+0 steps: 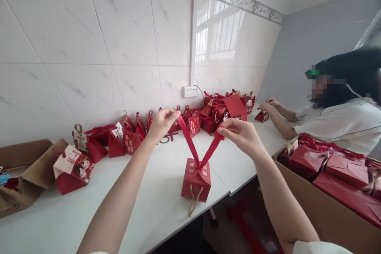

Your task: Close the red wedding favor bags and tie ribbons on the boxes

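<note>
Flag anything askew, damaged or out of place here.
Nothing damaged. The red box, ribbon held by left hand and right hand, stands at the table edge, cord dangling over. The printed box lies tipped.

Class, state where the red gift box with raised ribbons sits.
In the head view's centre, the red gift box stands on the white table near its front edge, below the left hand and right hand pinching its ribbon.

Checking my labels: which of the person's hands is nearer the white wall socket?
Left. The left hand is below-left of the wall socket; the right hand is farther, below-right.
</note>
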{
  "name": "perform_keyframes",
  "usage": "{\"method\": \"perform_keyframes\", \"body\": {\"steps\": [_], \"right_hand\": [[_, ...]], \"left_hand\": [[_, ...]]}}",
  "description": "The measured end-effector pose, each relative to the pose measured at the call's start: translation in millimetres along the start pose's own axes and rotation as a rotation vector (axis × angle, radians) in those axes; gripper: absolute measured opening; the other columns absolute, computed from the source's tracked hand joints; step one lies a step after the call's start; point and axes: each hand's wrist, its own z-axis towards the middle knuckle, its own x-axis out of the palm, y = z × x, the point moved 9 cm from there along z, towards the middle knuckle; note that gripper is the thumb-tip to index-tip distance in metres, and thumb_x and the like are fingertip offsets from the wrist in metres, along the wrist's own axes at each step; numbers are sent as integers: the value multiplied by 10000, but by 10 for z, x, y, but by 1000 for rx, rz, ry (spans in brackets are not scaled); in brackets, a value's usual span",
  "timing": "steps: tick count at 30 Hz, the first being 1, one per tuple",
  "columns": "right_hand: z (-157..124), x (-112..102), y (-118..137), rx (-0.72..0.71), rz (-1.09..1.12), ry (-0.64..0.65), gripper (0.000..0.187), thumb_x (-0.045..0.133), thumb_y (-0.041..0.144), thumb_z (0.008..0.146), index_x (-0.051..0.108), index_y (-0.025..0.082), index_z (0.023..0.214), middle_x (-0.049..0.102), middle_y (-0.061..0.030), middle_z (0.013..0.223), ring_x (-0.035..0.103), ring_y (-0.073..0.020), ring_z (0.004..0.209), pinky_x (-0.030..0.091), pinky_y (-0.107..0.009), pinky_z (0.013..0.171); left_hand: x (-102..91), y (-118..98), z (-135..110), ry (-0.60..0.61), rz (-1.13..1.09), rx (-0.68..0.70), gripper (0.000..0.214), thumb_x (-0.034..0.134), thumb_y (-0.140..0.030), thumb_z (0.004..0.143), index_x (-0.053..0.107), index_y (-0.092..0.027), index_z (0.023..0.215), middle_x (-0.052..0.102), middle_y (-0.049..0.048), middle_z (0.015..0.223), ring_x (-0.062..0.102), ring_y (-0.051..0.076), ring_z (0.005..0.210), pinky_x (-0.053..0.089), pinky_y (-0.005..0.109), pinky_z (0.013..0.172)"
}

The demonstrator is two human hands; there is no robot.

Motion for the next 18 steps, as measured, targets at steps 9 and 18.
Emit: {"method": "perform_keyframes", "body": {"steps": [9,18], "right_hand": [[-494,510,-482,-20,-108,382,226,559,357,891,650,185,775,654,-57,794,616,-182,734,510,-334,698],[-735,1204,-871,-186,-499,499,82,616,141,838,658,193,790,620,-78,965,599,-207,884,514,-353,783]], "left_hand": [[490,510,-915,207,352,33,138,552,-218,794,532,-203,658,597,28,773,552,216,851,452,378,830],[953,624,-1440,463,425,-7,93,527,-145,811,609,-188,809,599,46,893,538,214,906,482,370,809]]}}
